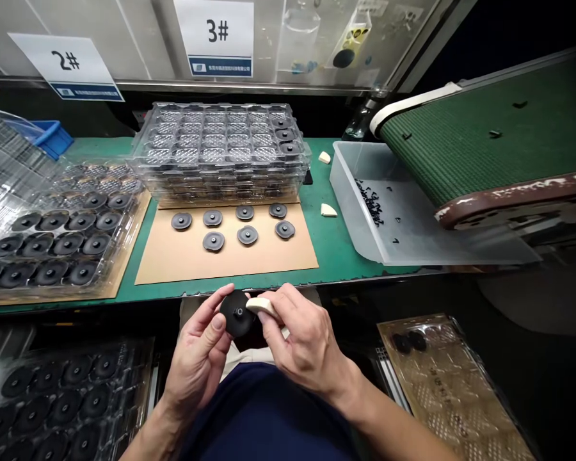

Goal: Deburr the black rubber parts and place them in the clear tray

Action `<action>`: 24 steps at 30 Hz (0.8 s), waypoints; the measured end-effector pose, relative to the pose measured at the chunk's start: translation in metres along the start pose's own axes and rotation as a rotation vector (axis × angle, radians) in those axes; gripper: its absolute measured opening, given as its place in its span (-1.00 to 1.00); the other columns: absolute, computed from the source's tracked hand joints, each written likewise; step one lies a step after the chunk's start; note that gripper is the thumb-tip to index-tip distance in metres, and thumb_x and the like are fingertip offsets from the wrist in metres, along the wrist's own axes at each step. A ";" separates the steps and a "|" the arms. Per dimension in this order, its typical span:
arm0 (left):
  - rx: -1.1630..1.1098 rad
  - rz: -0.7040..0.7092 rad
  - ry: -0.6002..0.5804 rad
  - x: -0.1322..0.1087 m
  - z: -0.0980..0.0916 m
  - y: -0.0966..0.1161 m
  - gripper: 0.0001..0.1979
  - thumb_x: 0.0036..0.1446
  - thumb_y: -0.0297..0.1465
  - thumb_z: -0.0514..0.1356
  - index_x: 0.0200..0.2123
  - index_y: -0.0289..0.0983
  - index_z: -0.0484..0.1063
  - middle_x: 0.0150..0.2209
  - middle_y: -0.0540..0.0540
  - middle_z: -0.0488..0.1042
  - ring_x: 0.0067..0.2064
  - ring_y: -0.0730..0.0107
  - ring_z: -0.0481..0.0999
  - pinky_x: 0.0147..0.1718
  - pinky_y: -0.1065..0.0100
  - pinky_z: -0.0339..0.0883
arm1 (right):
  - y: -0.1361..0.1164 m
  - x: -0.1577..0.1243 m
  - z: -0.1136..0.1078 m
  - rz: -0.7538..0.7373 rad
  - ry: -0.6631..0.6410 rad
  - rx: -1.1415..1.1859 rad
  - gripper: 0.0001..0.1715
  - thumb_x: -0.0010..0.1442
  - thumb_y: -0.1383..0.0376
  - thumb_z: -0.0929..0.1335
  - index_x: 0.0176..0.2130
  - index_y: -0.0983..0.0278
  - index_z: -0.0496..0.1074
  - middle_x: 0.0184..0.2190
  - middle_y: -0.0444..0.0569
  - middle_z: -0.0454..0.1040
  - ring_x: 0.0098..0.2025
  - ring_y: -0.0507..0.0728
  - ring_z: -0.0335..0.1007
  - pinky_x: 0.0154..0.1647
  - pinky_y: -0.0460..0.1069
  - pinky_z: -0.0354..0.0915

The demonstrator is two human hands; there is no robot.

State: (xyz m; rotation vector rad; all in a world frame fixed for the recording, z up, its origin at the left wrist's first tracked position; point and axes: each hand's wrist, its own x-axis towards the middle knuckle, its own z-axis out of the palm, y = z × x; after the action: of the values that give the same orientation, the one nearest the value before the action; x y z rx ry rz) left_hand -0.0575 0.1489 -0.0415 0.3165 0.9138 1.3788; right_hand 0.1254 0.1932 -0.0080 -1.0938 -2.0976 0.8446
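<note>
Pinching black disc point(234, 323), left hand point(196, 352); right hand point(302, 333) closed around cream block point(262, 305).

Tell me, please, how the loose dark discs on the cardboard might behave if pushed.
The dark discs would probably slide rather than tip, lying flat on the cardboard. They may be light, as the left hand holds a similar disc at its edge.

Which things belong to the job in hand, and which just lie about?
Job, apparently:
black disc in left hand
cream block in right hand
seven discs on cardboard sheet

Lying about, seemingly:
two loose cream blocks
blue bin
two numbered paper signs
</note>
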 end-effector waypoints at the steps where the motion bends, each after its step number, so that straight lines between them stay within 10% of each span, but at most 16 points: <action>1: 0.008 0.008 0.016 0.000 0.000 -0.001 -0.53 0.26 -0.35 0.33 0.23 -0.19 0.47 0.10 -0.21 0.58 0.17 0.13 0.53 0.04 0.41 0.48 | -0.001 0.000 0.001 0.014 -0.009 0.019 -0.82 0.42 0.36 0.25 -0.10 0.25 0.44 -0.25 -0.02 0.38 -0.28 0.11 0.29 -0.23 0.01 0.24; 24: 0.023 -0.085 -0.028 -0.007 0.008 0.003 -0.57 0.30 -0.33 0.29 0.22 -0.22 0.49 0.11 -0.21 0.58 0.20 0.19 0.51 0.18 0.38 0.39 | 0.004 0.001 -0.004 0.010 -0.033 -0.019 -0.84 0.39 0.35 0.26 -0.22 0.25 0.42 -0.34 -0.06 0.34 -0.34 0.09 0.26 -0.29 0.00 0.18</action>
State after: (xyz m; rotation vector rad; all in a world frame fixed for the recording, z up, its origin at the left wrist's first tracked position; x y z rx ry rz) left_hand -0.0538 0.1453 -0.0320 0.3104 0.9105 1.2833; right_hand 0.1298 0.1968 -0.0085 -1.1085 -2.1329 0.8542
